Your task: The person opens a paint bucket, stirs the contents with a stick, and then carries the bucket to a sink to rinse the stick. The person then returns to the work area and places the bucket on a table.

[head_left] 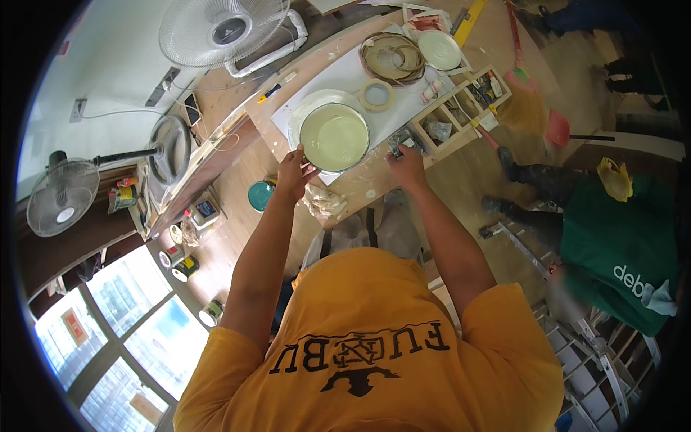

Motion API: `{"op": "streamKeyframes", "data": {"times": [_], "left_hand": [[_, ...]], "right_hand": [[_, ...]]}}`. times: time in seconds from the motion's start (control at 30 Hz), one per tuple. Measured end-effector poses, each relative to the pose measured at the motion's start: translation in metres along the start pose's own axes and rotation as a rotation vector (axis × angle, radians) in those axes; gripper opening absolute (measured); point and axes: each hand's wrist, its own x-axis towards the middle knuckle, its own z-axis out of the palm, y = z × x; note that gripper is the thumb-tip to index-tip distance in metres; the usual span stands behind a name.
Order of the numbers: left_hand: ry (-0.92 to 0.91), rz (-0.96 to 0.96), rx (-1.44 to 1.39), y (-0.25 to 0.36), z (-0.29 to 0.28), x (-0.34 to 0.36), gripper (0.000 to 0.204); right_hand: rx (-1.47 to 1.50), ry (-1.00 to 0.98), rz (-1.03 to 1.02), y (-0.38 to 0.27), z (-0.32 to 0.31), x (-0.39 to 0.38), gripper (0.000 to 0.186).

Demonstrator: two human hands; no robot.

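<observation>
A round tub of pale cream-green paint point(335, 135) stands at the table's near edge. My left hand point(295, 175) grips its near-left rim, fingers curled over the edge. To the right of the tub, my right hand point(408, 167) is closed beside a small wooden compartment tray point(450, 153). Something small and dark shows at its fingertips, too unclear to name. Below the tub, a crumpled cream rag point(324, 201) lies at the table edge. A roll of tape point(376, 95) rests just beyond the tub.
A coil of brown edging strip point(392, 57) and a round pale lid point(439, 50) lie farther back. Fans point(223, 30) stand at the left. On the floor are a teal-topped can point(260, 196) and several paint cans. A co-worker in green point(612, 237) is beside a metal ladder point(601, 345).
</observation>
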Motion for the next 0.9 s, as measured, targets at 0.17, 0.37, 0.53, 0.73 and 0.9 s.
{"op": "streamKeyframes", "data": {"times": [0.17, 0.37, 0.53, 0.73, 0.9], "left_hand": [[0.008, 0.003, 0.015, 0.001, 0.001, 0.004, 0.036], [0.048, 0.022, 0.018, 0.003, 0.006, -0.006, 0.042], [0.062, 0.051, -0.035, 0.002, 0.007, -0.012, 0.047], [0.024, 0.046, -0.112, -0.006, 0.002, -0.003, 0.048], [0.031, 0.071, -0.142, -0.01, -0.002, -0.005, 0.049]], "right_hand": [[-0.008, 0.074, -0.041, 0.018, 0.012, 0.022, 0.042], [-0.175, -0.054, -0.05, -0.014, -0.016, 0.029, 0.039], [-0.15, -0.066, -0.156, -0.011, -0.019, 0.042, 0.034], [-0.133, -0.241, -0.283, 0.009, -0.041, 0.079, 0.03], [-0.387, -0.282, -0.284, -0.036, -0.064, 0.093, 0.027]]}}
